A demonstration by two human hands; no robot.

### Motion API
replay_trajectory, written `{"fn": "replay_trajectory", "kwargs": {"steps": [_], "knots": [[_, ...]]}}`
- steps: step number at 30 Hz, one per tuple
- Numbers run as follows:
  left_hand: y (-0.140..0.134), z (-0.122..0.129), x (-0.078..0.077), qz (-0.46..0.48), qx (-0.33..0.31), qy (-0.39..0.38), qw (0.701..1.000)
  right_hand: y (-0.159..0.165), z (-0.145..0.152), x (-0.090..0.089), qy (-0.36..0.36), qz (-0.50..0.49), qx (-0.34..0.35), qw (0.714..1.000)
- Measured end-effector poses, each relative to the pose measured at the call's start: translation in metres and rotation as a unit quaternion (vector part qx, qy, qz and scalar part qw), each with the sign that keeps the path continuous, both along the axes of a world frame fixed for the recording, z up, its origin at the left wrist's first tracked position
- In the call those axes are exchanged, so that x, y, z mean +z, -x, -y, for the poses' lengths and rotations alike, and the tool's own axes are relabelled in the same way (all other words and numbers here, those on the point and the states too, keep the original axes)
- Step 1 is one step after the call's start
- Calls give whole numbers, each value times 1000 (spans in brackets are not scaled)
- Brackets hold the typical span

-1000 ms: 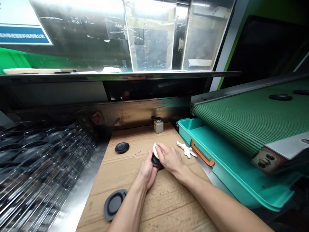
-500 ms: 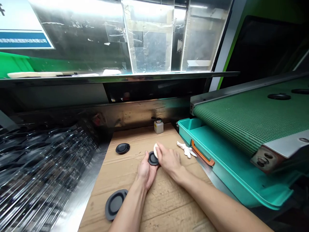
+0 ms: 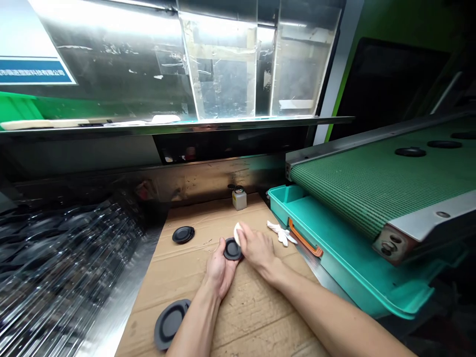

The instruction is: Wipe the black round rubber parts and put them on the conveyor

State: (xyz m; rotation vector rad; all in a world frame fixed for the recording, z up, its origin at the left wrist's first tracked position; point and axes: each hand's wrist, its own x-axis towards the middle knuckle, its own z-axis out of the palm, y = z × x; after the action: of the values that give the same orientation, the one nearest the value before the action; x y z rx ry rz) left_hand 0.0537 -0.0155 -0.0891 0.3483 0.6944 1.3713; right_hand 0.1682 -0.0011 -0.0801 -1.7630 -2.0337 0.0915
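Note:
My left hand (image 3: 220, 267) is closed around a small round black part (image 3: 232, 249) with a raised rim, thumb on its left edge. A white pad (image 3: 237, 233) is pinched in my right hand (image 3: 256, 249), against or very near the part's upper right edge. Further left on the cardboard (image 3: 201, 277), a small stack of round black parts (image 3: 183, 234) lies flat. By my left forearm is a larger dark grey ring-shaped part (image 3: 170, 325), partly covered by the arm.
A white square bottle (image 3: 239, 199) stands at the cardboard's back edge. White crumpled cloth or glove (image 3: 282, 234) lies right of my hands. Beyond it are a teal bin (image 3: 334, 248) with an orange handle and a green conveyor belt (image 3: 357, 183) carrying black discs (image 3: 410, 151). Clear trays (image 3: 67, 277) fill the left.
The view has shifted slightly, so the whole scene sits a little further left and lower. Both hands keep their hold on the black part and the white pad.

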Motion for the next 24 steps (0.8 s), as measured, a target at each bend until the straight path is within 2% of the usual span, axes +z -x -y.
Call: {"fn": "replay_trajectory", "kwargs": {"steps": [2,5,8,10,12,15,17,21,24], "knots": [[3,0,0,1,2,5,1000,-13,-13,-1,-11,-17,-34,999],[7,0,1,36,-25,26,999,-31,-24,-5,-40,-60,-49,996],[11,-1,2,73,-38,31,996,-40,-26,-6,-77,-137,-33,987],[11,-2,2,82,-34,30,996,-40,-23,-3,-88,-213,5,973],[11,-4,0,84,-16,30,996,-37,-19,1,-40,-299,86,950],[6,-6,-4,72,3,23,997,-28,-14,1,102,-385,211,892],[2,-6,-6,48,5,5,999,-20,-11,-2,151,-420,228,865],[-3,-3,-8,7,14,-17,1000,-13,-9,-7,160,-469,231,838],[-3,0,-7,9,8,-13,1000,-23,-13,-5,219,-421,280,835]]}}
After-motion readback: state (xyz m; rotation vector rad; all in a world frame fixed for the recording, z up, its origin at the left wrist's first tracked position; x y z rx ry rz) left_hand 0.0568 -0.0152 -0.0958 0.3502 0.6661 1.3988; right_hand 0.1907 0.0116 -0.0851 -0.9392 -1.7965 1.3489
